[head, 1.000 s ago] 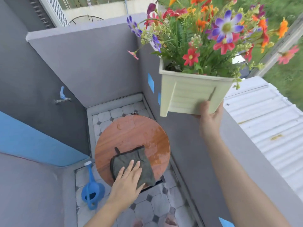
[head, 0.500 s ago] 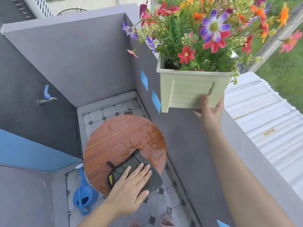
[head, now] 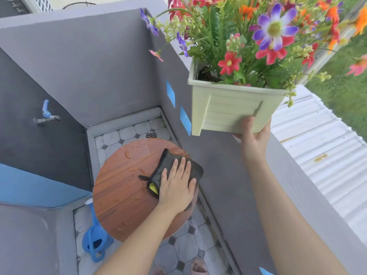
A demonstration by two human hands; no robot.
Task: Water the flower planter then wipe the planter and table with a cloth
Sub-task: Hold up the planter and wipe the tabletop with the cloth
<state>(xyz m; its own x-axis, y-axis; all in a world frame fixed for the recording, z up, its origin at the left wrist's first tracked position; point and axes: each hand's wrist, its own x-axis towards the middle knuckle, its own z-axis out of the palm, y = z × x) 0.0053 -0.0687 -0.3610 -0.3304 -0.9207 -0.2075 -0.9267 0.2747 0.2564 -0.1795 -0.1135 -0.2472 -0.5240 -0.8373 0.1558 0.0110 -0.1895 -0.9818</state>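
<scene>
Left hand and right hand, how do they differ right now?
The left hand lies flat with straight fingers, pressing the cloth onto the round table; the right hand curls round the bottom edge of the planter. The left hand is low at table level; the right hand holds the planter up in the air, off the table. Both are bare, and each touches a task item.

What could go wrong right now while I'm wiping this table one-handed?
The right hand holds the planter aloft by its bottom edge alone; top-heavy with flowers, it could tip or slip. The left hand presses the cloth near the rim of the wet table, so it may slide off.
</scene>
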